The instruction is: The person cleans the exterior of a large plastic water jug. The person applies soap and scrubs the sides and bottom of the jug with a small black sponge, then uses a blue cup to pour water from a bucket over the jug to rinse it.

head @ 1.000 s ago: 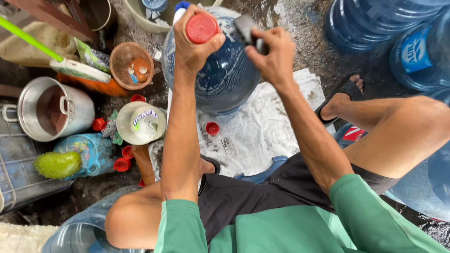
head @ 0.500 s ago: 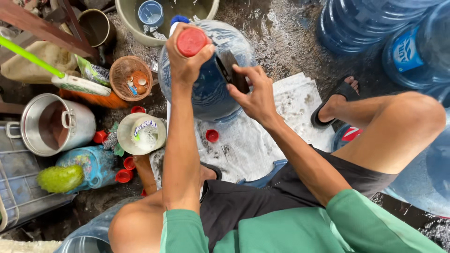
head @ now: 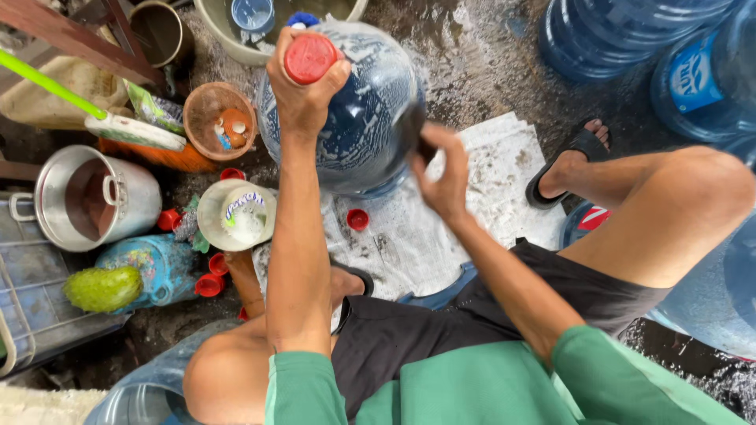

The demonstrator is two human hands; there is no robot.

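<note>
A large blue water jug (head: 362, 118), streaked with white suds, stands between my knees. My left hand (head: 303, 90) grips its neck just below the red cap (head: 309, 57). My right hand (head: 441, 169) presses a dark scrubbing pad (head: 411, 127) against the jug's right side; the pad is blurred and partly hidden by my fingers. The jug rests on a wet white sheet (head: 488, 189) on the ground.
Several more blue jugs (head: 630, 35) crowd the upper right. On the left sit a metal pot (head: 90, 197), an orange bowl (head: 216, 118), a white tub (head: 236, 214), a green sponge (head: 102, 288) and loose red caps (head: 358, 219). A beige basin (head: 260, 31) stands behind.
My right hand has slid with the pad from the jug's top down its right side. The jug and my left hand stay about where they were.
</note>
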